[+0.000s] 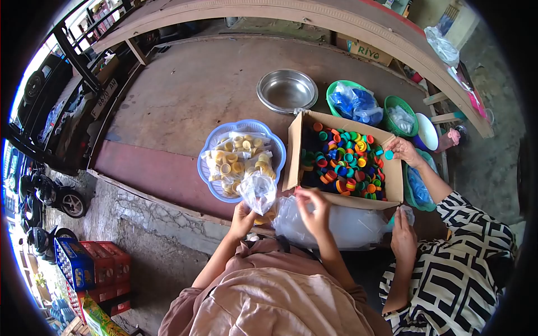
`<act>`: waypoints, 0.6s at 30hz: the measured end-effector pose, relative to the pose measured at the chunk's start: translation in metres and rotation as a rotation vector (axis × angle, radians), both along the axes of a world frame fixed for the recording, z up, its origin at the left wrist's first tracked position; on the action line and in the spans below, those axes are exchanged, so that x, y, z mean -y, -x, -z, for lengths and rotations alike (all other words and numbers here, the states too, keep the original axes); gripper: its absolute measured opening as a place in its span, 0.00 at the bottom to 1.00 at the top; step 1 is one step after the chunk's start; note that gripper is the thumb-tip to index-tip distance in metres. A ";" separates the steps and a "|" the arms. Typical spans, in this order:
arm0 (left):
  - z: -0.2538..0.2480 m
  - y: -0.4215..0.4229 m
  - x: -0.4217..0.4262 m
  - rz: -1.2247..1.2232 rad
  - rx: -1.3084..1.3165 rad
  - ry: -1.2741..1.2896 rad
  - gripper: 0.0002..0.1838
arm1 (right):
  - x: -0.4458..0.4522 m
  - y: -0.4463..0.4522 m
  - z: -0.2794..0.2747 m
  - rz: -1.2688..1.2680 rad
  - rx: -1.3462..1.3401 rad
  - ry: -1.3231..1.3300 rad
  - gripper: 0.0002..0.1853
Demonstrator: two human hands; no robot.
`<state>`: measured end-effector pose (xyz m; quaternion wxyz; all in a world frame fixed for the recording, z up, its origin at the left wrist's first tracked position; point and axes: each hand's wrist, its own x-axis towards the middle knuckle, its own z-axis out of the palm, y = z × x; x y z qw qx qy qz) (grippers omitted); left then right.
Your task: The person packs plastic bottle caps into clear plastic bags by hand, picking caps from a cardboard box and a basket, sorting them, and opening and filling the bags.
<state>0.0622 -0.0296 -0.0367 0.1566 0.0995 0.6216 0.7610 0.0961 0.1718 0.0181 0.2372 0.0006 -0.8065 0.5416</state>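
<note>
My left hand is closed on a small clear plastic bag, its top puffed open, at the near edge of a blue plastic basket. In that basket lie bags of yellowish caps. My right hand is raised near the front left corner of a cardboard box, fingers drawn together. A speck of red shows at its fingertips, too small to name. The box holds many coloured bottle caps. Below my right hand lies a stack of clear plastic bags.
On the right, a co-worker's hand holds a teal cap; the other hand holds a clear bag. Beyond the box stand a steel bowl and green baskets of bagged caps. A wooden beam crosses the far side.
</note>
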 end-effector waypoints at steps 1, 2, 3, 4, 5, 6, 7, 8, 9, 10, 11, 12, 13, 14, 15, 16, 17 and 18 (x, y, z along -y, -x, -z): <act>0.002 -0.001 0.002 -0.007 0.005 0.004 0.10 | -0.010 0.003 -0.006 0.089 -0.015 -0.088 0.08; 0.004 -0.002 0.003 -0.002 -0.029 -0.030 0.10 | -0.020 0.008 -0.007 0.136 -0.029 -0.104 0.08; 0.004 -0.002 0.002 -0.018 -0.012 -0.038 0.10 | -0.031 0.015 -0.008 0.184 -0.048 -0.122 0.08; 0.003 -0.003 0.000 -0.034 0.002 -0.046 0.11 | -0.042 0.023 -0.010 0.187 -0.007 -0.169 0.08; 0.003 -0.002 -0.002 -0.051 0.016 -0.054 0.11 | -0.052 0.031 -0.010 0.191 0.035 -0.215 0.09; 0.007 0.000 -0.003 -0.048 0.000 -0.021 0.12 | -0.063 0.041 0.002 0.167 0.112 -0.205 0.10; 0.007 0.001 -0.005 -0.036 -0.022 -0.007 0.13 | -0.068 0.049 0.003 0.160 0.276 -0.308 0.11; 0.006 0.003 -0.007 -0.022 -0.045 0.007 0.14 | -0.072 0.057 0.013 0.146 0.257 -0.404 0.12; 0.004 0.005 -0.009 -0.007 -0.069 0.021 0.15 | -0.072 0.064 0.016 0.134 0.238 -0.499 0.12; 0.001 0.005 -0.012 -0.010 -0.066 -0.022 0.19 | -0.070 0.069 0.019 0.154 0.202 -0.562 0.12; 0.002 0.006 -0.016 -0.011 -0.089 -0.049 0.23 | -0.066 0.077 0.022 0.124 0.124 -0.466 0.11; 0.002 0.005 -0.018 -0.013 -0.108 -0.073 0.27 | -0.055 0.078 0.005 0.069 0.139 -0.376 0.11; 0.004 0.005 -0.019 -0.016 -0.126 -0.098 0.31 | -0.042 0.076 -0.017 0.013 0.154 -0.286 0.11; 0.008 0.006 -0.018 -0.018 -0.183 -0.008 0.33 | -0.030 0.074 -0.025 -0.090 0.209 -0.145 0.11; 0.015 0.006 -0.015 -0.020 -0.237 0.082 0.34 | -0.019 0.069 -0.028 -0.192 0.267 -0.002 0.12; 0.021 0.006 -0.011 -0.019 -0.289 0.173 0.36 | -0.010 0.063 -0.028 -0.312 0.372 -0.006 0.11; 0.026 0.006 -0.008 -0.015 -0.310 0.197 0.37 | -0.002 0.056 -0.026 -0.429 0.475 -0.009 0.11; 0.030 0.005 -0.005 -0.008 -0.332 0.222 0.38 | 0.003 0.050 -0.024 -0.499 0.480 -0.002 0.11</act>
